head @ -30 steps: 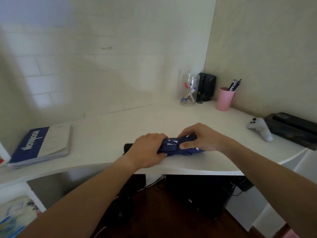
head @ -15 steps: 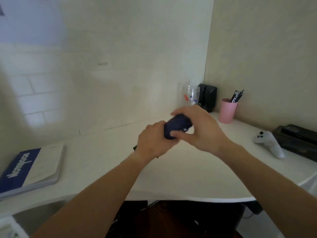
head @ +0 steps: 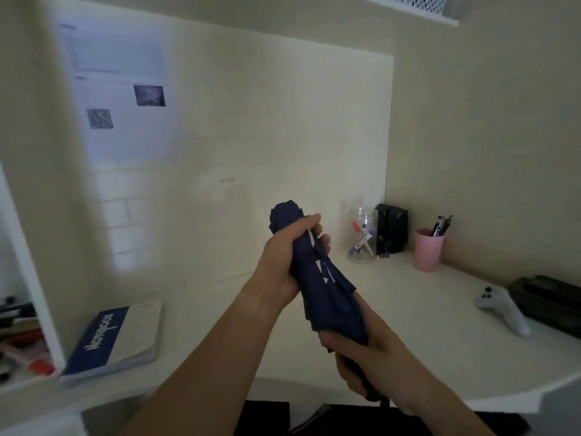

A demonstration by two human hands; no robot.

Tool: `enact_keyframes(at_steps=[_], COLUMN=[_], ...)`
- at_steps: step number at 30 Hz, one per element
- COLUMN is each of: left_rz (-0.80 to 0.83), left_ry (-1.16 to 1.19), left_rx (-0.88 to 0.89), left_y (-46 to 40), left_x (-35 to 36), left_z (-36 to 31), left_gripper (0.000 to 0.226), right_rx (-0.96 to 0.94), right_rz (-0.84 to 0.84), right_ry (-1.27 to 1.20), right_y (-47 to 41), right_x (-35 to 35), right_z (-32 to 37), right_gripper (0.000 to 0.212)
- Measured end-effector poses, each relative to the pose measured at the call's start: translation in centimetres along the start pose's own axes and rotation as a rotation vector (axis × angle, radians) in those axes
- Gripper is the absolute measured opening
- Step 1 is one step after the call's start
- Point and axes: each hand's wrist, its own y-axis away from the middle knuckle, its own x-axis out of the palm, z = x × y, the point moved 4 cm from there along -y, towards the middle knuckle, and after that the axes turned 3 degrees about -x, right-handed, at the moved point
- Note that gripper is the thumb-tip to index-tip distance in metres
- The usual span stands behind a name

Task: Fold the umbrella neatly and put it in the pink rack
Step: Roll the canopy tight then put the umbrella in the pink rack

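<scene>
A folded navy-blue umbrella (head: 327, 287) with small white marks is held nearly upright above the white desk (head: 418, 313), its top end pointing up and away. My left hand (head: 287, 262) wraps the upper part of the canopy. My right hand (head: 367, 357) grips the lower end and handle, which it mostly hides. No pink rack is in view; only a pink cup (head: 428, 250) with pens stands at the back right.
A blue and white notebook (head: 116, 338) lies at the desk's left. A clear jar (head: 362, 236) and a black box (head: 391, 228) stand in the corner. A white game controller (head: 503, 309) and a black case (head: 550, 303) sit at the right. A white mesh shelf (head: 418, 4) hangs above.
Both hands lifted the umbrella off the desk and turned it from lying flat to nearly upright. My right hand slid down to the handle end. The camera tilted upward.
</scene>
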Motion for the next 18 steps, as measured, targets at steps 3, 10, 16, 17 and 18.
enact_keyframes(at_steps=[3,10,16,17,18], left_rz=[0.128,-0.134,-0.054,-0.124,-0.192], left_ry=[0.126,0.024,-0.077,-0.069,-0.049], left_rx=[-0.011,0.109,-0.112,-0.093,-0.071], left_y=[1.9,2.4,4.7,4.1,3.5], left_x=[0.8,0.0,1.5,1.1,0.8], left_z=[-0.3,-0.5,6.0,6.2,6.4], left_gripper=[0.016,0.021,0.013,0.016,0.020], right_rx=[0.078,-0.174,0.191,0.155,0.102], right_rz=[0.161,-0.389,-0.160,-0.206,-0.293], right_ry=[-0.219,0.637,-0.179,-0.091,0.039], right_y=[1.8,3.9,3.8,3.7,3.7], right_x=[0.6,-1.1,0.2,-0.4,-1.0], right_z=[1.5,2.5,3.1,2.9,2.7], right_gripper=[0.029,0.019,0.044,0.044,0.042])
